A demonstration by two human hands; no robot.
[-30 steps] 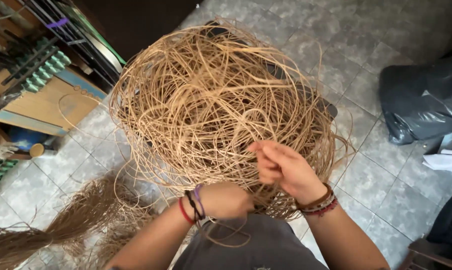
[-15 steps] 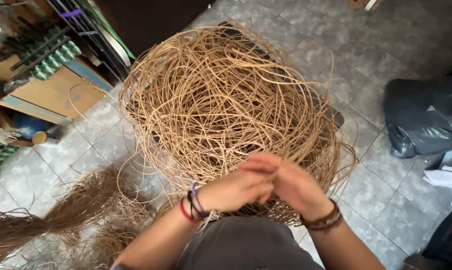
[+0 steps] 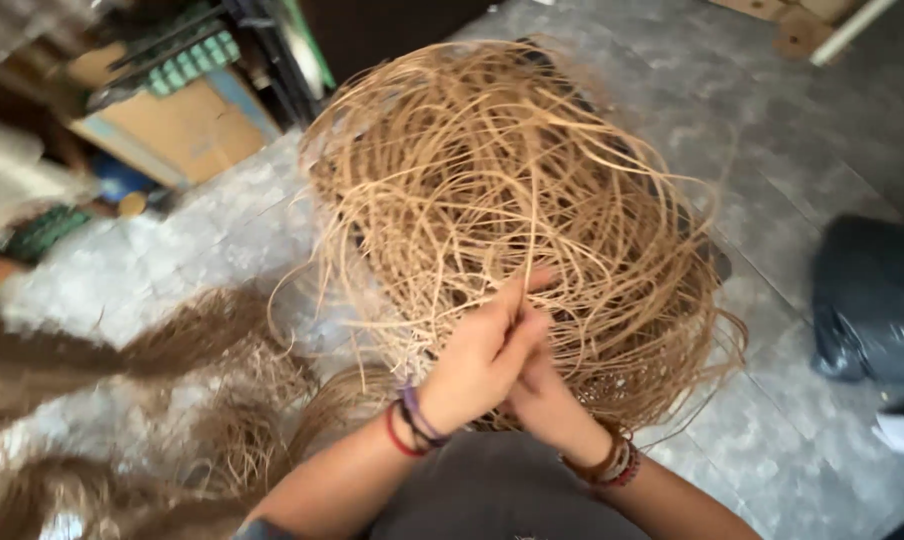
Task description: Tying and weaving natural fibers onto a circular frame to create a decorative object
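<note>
Tangled reed mass (image 3: 512, 210): largely unsorted. Left hand (image 3: 482, 365) pinched on one reed strand (image 3: 525, 240), drawn upward; right hand (image 3: 544, 392) beneath, grip indeterminable. Loose fibre bundle (image 3: 212, 400) on floor.

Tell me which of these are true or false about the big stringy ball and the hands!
1. The tangle of tan strands sits in front of the person, above a grey tiled floor. True.
2. The left hand is far from the tangle. False: it is raised against the near side, fingers pinching a thin strand.
3. The right hand lies partly under the left hand. True.
4. Both wrists are bare. False: each wears bracelets.
5. A dark bag lies on the floor at the right. True.
6. The floor at the left holds only tiles. False: darker loose fibres are spread there.
</note>
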